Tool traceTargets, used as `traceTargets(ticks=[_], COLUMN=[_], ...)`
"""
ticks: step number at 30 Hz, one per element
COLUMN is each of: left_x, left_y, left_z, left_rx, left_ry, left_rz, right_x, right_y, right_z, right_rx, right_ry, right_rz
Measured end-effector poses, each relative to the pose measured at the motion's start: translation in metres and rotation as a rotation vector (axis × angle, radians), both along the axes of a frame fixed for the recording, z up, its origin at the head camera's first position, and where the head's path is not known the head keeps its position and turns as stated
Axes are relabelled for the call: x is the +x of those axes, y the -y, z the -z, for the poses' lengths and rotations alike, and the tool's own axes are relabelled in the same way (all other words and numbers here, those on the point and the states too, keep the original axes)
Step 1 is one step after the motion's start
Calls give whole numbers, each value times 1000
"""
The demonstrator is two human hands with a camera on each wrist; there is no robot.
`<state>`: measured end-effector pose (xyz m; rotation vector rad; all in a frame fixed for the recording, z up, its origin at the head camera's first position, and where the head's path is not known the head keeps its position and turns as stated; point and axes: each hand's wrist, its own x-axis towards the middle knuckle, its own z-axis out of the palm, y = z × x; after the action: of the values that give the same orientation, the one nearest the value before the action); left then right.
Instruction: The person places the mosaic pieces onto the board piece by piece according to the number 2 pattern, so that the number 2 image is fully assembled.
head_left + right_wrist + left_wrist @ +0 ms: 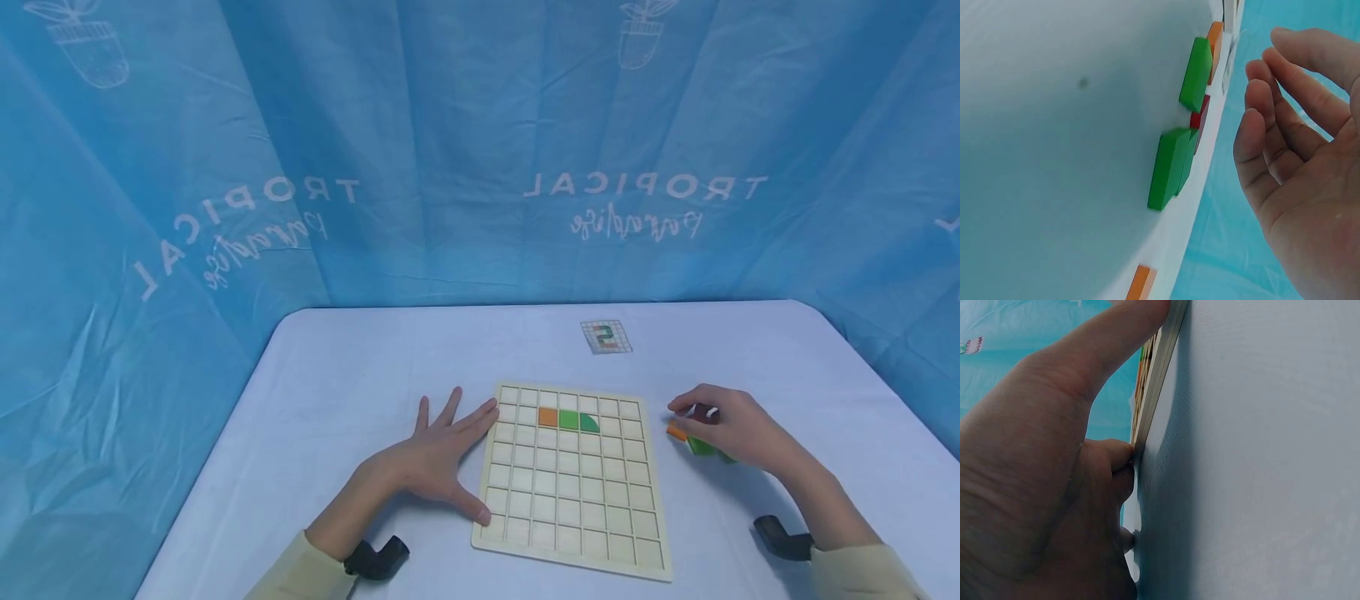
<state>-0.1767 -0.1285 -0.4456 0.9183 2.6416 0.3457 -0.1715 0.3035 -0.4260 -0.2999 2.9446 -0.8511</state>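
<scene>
A pale wooden grid board (566, 510) lies on the table. In its upper rows sit an orange square tile (548, 417), a green square tile (569, 419) and a dark green rounded tile (589, 423), side by side. My left hand (431, 462) has its fingers spread, with thumb and forefinger against the board's left edge. Right of the board, my right hand (738, 429) hovers with loosely bent fingers over loose tiles. The right wrist view shows nothing in its grasp. Beneath it lie a green tile (1196, 75), dark green tiles (1169, 169), an orange tile (1215, 50) and a red tile (1200, 119).
Behind the board lies a small card (606, 337) printed with a coloured grid pattern. Another orange tile (1141, 282) lies apart from the others in the right wrist view. A white cloth (360, 367) covers the table, and a blue curtain (480, 242) hangs behind it.
</scene>
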Motion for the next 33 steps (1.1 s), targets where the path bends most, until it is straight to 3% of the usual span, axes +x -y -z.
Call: traceTargets(ticks=[22, 33], left_x=[2, 1], left_y=[1, 1], left_z=[-1, -2], left_rx=[7, 2], left_ry=[20, 8], left_rz=[-6, -2], right_x=[17, 19], right_y=[-23, -23], right_z=[8, 8], right_rx=[20, 80], right_ry=[56, 82], right_rz=[56, -1])
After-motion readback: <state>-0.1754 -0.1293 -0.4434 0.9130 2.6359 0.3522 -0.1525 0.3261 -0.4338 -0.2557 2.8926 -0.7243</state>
